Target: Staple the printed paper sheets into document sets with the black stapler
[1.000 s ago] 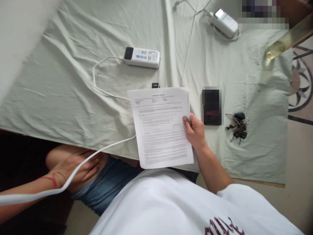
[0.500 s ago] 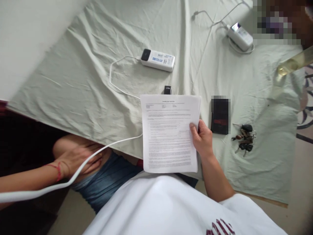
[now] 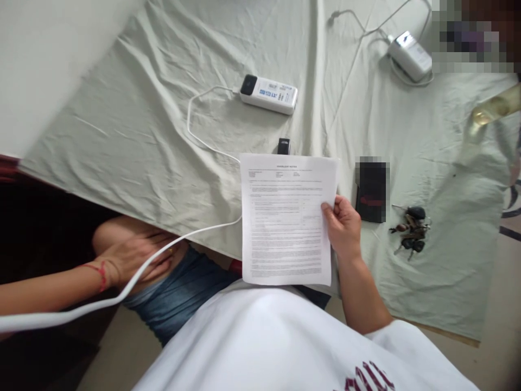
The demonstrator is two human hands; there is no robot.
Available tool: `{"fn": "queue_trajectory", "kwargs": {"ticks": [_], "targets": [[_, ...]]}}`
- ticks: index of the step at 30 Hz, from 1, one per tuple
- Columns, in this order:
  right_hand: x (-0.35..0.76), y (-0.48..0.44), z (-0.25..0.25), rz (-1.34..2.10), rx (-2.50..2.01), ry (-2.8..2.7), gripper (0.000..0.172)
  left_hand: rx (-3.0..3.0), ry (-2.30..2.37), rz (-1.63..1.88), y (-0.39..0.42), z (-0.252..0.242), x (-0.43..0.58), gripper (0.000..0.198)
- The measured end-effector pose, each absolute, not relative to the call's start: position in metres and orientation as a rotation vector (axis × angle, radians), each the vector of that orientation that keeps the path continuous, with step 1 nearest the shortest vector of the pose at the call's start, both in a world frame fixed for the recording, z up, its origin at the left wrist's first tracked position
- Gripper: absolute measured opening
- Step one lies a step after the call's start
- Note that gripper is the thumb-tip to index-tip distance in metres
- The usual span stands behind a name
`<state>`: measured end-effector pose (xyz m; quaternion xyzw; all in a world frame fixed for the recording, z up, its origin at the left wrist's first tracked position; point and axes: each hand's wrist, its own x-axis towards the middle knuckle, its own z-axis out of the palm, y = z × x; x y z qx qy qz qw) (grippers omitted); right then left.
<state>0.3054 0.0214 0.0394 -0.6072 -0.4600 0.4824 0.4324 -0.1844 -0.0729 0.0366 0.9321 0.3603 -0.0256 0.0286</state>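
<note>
My right hand (image 3: 344,225) grips the right edge of a stack of printed paper sheets (image 3: 285,217), held upright over the near edge of a surface covered by a pale green sheet (image 3: 142,125). My left hand (image 3: 136,258) lies flat on my knee below the surface edge, fingers stretched out, with a red thread round the wrist. A white cable (image 3: 122,296) runs across that hand toward the papers.
A white power bank (image 3: 268,94) with its cable lies behind the papers, another white device (image 3: 411,54) at the far right. A dark phone (image 3: 371,190) and a bunch of keys (image 3: 409,231) lie right of my right hand. A small black object (image 3: 284,145) peeks above the papers.
The view has shifted a little, so everything sits further right in frame. The papers have turned more upright in my right hand. My left hand stays on the knee.
</note>
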Motion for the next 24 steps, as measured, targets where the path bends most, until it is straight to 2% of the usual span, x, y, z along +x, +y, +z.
{"fn": "queue_trajectory", "kwargs": {"ticks": [6, 11, 15, 18, 21, 24], "targets": [[0.307, 0.021, 0.039, 1.144, -1.533, -1.250, 0.030, 2.988, 0.984, -0.034, -0.066, 0.036, -0.188, 0.042], [0.307, 0.020, 0.038, 1.039, -1.531, -1.303, 0.029, 3.086, 0.916, -0.050, -0.064, 0.039, -0.186, 0.047], [0.307, 0.022, 0.038, 0.847, -1.525, -1.325, 0.035, 3.076, 0.941, -0.068, -0.063, 0.042, -0.181, 0.051], [0.309, 0.024, 0.039, 0.724, -1.515, -1.358, 0.022, 3.112, 0.914, -0.096, -0.064, 0.040, -0.184, 0.053], [0.310, 0.024, 0.038, 0.723, -1.489, -1.396, 0.007, 3.091, 0.910, -0.139, -0.068, 0.033, -0.192, 0.048], [0.311, 0.024, 0.038, 0.780, -1.476, -1.391, 0.005, 2.985, 0.953, -0.187, -0.073, 0.026, -0.199, 0.040]]}}
